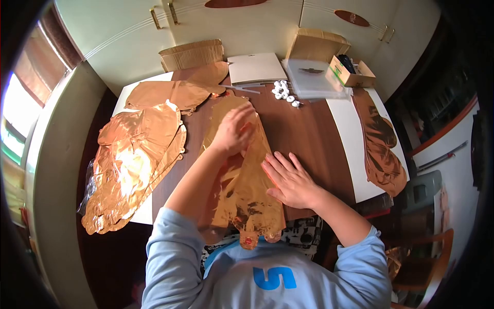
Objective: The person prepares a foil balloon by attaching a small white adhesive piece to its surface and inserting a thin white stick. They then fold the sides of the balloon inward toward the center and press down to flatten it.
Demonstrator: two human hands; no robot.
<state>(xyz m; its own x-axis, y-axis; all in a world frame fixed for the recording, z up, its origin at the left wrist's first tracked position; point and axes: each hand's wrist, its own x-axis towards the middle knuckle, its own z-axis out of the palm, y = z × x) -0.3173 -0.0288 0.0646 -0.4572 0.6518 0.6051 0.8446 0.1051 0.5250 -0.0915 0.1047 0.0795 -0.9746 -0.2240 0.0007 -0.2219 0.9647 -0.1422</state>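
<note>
A flat, uninflated gold foil balloon [252,190] lies lengthwise on the table in front of me. Its near end, with a tab bearing a small red mark, reaches over the table edge toward my shirt. My left hand [235,131] rests on the upper part of the foil, its fingers slightly bent and nothing visible in its grip. My right hand [292,181] lies flat with fingers spread, across the balloon's right edge and partly over the brown tabletop. How firmly each hand presses cannot be seen.
More gold foil balloons [134,149] lie piled at the left, and another foil piece [381,147] lies at the right. Farther back are white rolls [281,90], beige sheets [254,68], a clear plastic case [314,77] and a small carton [360,77]. Cabinets [236,26] stand behind.
</note>
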